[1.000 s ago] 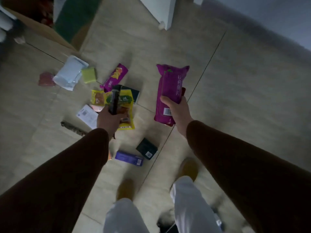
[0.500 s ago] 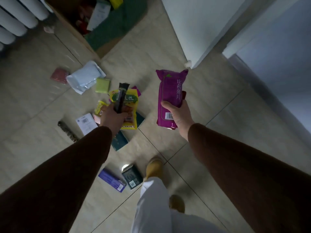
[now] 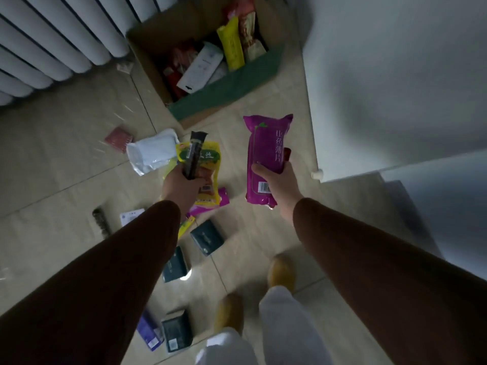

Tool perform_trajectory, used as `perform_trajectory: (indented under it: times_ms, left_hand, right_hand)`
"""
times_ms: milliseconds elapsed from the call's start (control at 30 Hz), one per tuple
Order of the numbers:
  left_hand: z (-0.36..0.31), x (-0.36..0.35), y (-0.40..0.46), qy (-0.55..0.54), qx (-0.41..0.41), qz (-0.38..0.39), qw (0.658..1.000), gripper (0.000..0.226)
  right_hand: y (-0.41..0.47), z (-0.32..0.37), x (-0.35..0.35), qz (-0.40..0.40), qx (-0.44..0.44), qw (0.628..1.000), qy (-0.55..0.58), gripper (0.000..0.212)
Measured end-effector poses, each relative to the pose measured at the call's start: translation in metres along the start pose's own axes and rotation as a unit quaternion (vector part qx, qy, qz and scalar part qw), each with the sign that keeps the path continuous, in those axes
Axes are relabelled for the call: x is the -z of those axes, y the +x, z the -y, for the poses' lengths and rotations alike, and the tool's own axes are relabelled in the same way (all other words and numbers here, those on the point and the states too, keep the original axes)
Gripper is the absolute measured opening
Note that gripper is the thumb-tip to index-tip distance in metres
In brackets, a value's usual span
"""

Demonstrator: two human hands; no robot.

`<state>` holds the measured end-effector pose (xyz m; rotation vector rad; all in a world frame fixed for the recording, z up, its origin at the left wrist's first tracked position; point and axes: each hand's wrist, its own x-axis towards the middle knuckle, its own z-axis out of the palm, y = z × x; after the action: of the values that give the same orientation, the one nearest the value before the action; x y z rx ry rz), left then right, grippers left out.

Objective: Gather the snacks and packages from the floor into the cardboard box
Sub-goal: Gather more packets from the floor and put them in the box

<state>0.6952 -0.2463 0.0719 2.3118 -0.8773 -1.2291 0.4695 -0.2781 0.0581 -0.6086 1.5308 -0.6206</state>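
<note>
My right hand (image 3: 280, 184) grips a purple snack bag (image 3: 266, 154) upright in the air. My left hand (image 3: 181, 185) holds a yellow snack packet (image 3: 209, 164) together with a dark slim stick pack (image 3: 194, 154). The open cardboard box (image 3: 224, 94), with a green front wall, stands ahead on the floor, filled with several packages. On the floor below lie a white pouch (image 3: 154, 152), a small red packet (image 3: 119, 138), a magenta packet (image 3: 210, 205), dark green packs (image 3: 207, 237), a purple box (image 3: 150, 331) and a white card (image 3: 130, 216).
A white radiator (image 3: 52, 40) runs along the upper left. A white cabinet or door (image 3: 395, 75) rises on the right, close to the box. My yellow slippers (image 3: 282, 272) and white trousers show at the bottom. A dark stick-like item (image 3: 101, 223) lies at left.
I have stepped toward the box; it has come fully into view ahead. Both hands keep their packets, now nearer the box, and the floor items have slid back beneath me.
</note>
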Motion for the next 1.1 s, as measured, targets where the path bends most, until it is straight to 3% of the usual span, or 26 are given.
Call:
perform_trajectory:
  times_ms: [667,833,967,1033,1100]
  left_hand:
    - [-0.147,0.049,0.217,-0.098,0.035,-0.077,0.992,0.023]
    - [-0.188,0.056,0.283,-0.113,0.036,-0.087,0.989,0.046]
    - [-0.200,0.060,0.310,-0.098,0.047,-0.058,0.992,0.079]
    - [-0.191,0.059,0.307,-0.075,0.069,-0.046,0.994,0.084]
    - [-0.169,0.058,0.295,-0.037,0.073,-0.057,0.995,0.077]
  right_hand:
    - [0.215,0.207,-0.120,0.068,0.038,0.992,-0.099,0.065]
    - [0.267,0.262,-0.158,0.074,0.086,0.983,-0.145,0.092]
    - [0.296,0.276,-0.170,0.051,0.088,0.978,-0.181,0.111]
    - [0.298,0.267,-0.169,0.036,0.107,0.961,-0.251,0.108]
    - [0.289,0.250,-0.171,0.048,0.143,0.928,-0.341,0.085]
